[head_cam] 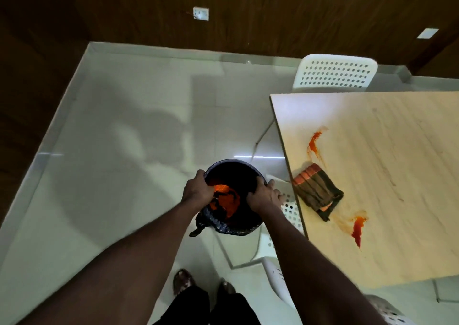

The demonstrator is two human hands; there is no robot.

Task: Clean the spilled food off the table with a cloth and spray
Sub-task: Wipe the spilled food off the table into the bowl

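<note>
Head view, looking down past both forearms. Pale wood-grain rectangular table (pixel 397 175) fills the right side, its left edge running diagonally; a white perforated plastic chair (pixel 335 72) stands at its far end. Left of the table, over the glossy pale floor (pixel 124 126), a round black bin lined with a black plastic bag (pixel 231 162) holds orange-red food waste (pixel 226 198). The left hand (pixel 198 188) and right hand (pixel 263 195) each clasp its rim on opposite sides, fingers curled over the edge. The folded striped brown-and-orange cloth (pixel 316 190) lies on the table just inside that edge, to the right of the right hand and near it, its long axis slanting from upper left to lower right. A far red sauce smear (pixel 313 143) lies beyond the cloth, a near red sauce smear (pixel 357 228) on its near side. The right hand is judged the nearer for reaching the cloth; no spray bottle is in view.
</note>
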